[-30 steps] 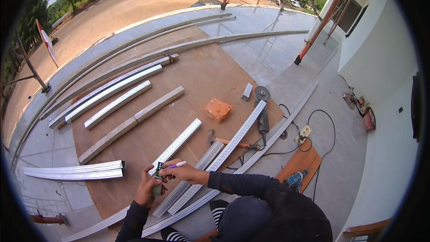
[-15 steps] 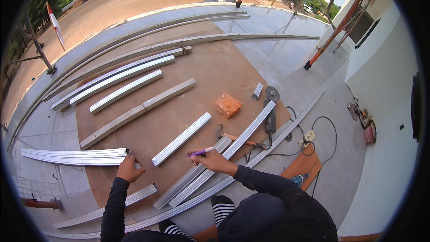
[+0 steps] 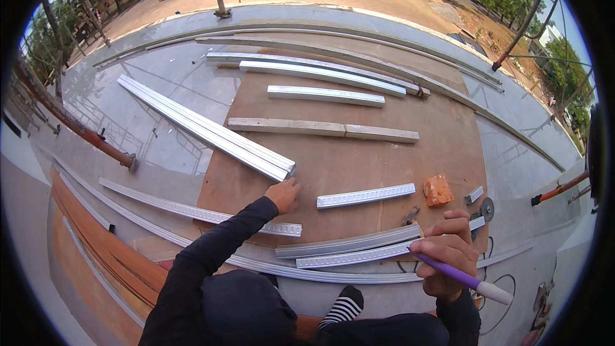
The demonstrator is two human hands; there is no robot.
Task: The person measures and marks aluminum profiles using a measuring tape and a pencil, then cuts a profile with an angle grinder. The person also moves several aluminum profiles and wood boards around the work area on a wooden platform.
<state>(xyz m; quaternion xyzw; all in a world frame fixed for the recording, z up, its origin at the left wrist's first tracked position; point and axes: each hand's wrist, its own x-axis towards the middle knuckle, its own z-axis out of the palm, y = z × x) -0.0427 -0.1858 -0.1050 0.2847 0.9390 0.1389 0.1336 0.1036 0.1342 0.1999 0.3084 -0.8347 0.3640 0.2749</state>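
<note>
My right hand (image 3: 448, 253) is raised close to me, its fingers closed round a purple marker (image 3: 451, 272) with a white end. The marker tilts down to the right. My left hand (image 3: 284, 196) is curled at the near end of a bundle of long silver metal channels (image 3: 205, 128). Its fingertips are partly hidden against that end. A short perforated channel (image 3: 365, 196) lies to the right of my left hand. Beyond my right hand, a grey channel (image 3: 349, 243) and another perforated channel (image 3: 355, 256) lie side by side.
An orange brick (image 3: 438, 190) sits on the brown board (image 3: 307, 163), near a hammer head (image 3: 410, 215) and an angle grinder's disc (image 3: 487, 209). More channels (image 3: 325, 95) and a concrete-coloured bar (image 3: 323, 129) lie farther off. Wooden planks (image 3: 115, 247) are at left; scaffold poles (image 3: 83, 131) stand around.
My view has swung left. The right hand with the marker has come up closer to me, and the marker now points the other way. My left hand stays by the bundle's end.
</note>
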